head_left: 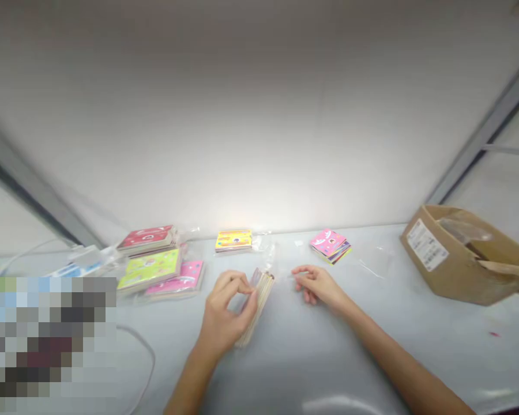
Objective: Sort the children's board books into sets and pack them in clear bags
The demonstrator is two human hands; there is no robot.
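My left hand (227, 311) is closed on a stack of thin booklets (262, 297), tilted on edge above the grey table. Clear plastic film (267, 256) sticks out at the far end of the stack. The booklets' covers are mostly hidden by my fingers. To the right, my right hand (313, 285) hovers apart from the stack. Its index finger reaches toward the stack and the other fingers are loosely bent, with nothing visible in them. Beyond it lies a loose pile of small square booklets (330, 243) with a pink cover on top.
Bagged booklet stacks lie at the left: red (149, 237), lime green (150, 268) and pink (185, 279). A yellow stack (233, 240) rests near the back wall. An open cardboard box (462, 268) stands at the right. A white cable (149, 351) curves over the table (328, 363).
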